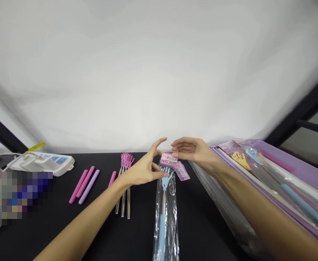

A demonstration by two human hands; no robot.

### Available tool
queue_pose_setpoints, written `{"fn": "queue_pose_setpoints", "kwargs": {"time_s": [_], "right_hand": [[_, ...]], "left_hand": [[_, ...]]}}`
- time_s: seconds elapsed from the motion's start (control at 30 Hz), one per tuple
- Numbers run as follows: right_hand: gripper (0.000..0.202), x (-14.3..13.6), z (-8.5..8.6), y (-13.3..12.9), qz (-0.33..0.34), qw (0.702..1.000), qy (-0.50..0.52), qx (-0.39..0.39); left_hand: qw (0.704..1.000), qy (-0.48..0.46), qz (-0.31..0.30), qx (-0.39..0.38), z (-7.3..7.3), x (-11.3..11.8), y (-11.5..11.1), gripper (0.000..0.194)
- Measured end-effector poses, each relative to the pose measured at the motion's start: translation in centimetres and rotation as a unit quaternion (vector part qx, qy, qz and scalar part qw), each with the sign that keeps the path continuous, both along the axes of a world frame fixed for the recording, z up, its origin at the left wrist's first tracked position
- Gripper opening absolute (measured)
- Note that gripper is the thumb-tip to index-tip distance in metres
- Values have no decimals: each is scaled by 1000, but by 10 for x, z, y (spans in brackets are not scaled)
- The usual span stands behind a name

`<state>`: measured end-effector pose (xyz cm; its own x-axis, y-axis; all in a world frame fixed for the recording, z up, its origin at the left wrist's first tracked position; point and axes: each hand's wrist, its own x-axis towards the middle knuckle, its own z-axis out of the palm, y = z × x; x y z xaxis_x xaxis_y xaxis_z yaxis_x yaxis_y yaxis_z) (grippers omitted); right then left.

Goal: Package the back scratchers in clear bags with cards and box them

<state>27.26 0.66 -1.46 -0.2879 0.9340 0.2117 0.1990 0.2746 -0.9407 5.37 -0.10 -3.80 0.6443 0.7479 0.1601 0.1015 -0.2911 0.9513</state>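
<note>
Hands (145,168) at bagged blue backscratcher (162,226), seemingly touching card (168,159)

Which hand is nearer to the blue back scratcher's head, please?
Left: the left hand has its thumb at the blue back scratcher's head. The right hand is farther off, up and to the right, by the upper pink card.

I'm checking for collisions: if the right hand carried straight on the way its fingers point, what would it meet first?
Probably the left hand, whose raised fingers face the right hand across a narrow gap; a pink rectangular printed card is close, but depth is unclear.
</note>
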Motion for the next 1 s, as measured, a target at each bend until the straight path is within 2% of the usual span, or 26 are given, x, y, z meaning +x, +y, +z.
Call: {"fn": "queue_pose_setpoints", "kwargs": {"time_s": [0.1, 0.17, 0.3, 0.4, 0.57, 0.67, 0.7, 0.77, 0.83, 0.9, 1.0], "right_hand": [[28, -1, 2, -3, 24, 999, 5, -29], [28, -2, 1, -4, 11, 999, 21, -42], [41, -4, -3, -4, -11, 1000, 18, 1], [36, -4, -4, -3, -23, 999, 0, 39], [45, -4, -3, -2, -58, 996, -16, 62], [45, -5, 1, -9, -107, 993, -16, 38], [44, -5, 3, -13, -102, 995, -15, 1], [45, -3, 6, -24, -53, 994, -12, -93], [48, 3, 8, -36, -2, 990, 1, -141], [49, 14, 11, -46, -5, 993, 16, -117], [40, 43, 20, -57, -49, 996, -8, -76]], "left_hand": [[1000, -1, 7, 1, 0, 0, 0, 98], [1000, 0, 7, 2, -1, 0, 0, 98], [1000, 2, 12, 0, -4, -1, 3, 98], [1000, -16, 18, -13, -5, -1, 4, 98], [999, -32, 35, -1, 3, 1, 1, 94], [995, -41, 79, 32, 10, 6, 2, 89], [992, -51, 105, 49, 13, 9, 3, 87], [978, -77, 172, 92, 16, 18, 6, 81], [956, -103, 242, 129, 20, 31, 10, 74], [939, -119, 286, 149, 25, 48, 13, 67], [940, -127, 280, 148, 32, 79, 12, 60]]}}
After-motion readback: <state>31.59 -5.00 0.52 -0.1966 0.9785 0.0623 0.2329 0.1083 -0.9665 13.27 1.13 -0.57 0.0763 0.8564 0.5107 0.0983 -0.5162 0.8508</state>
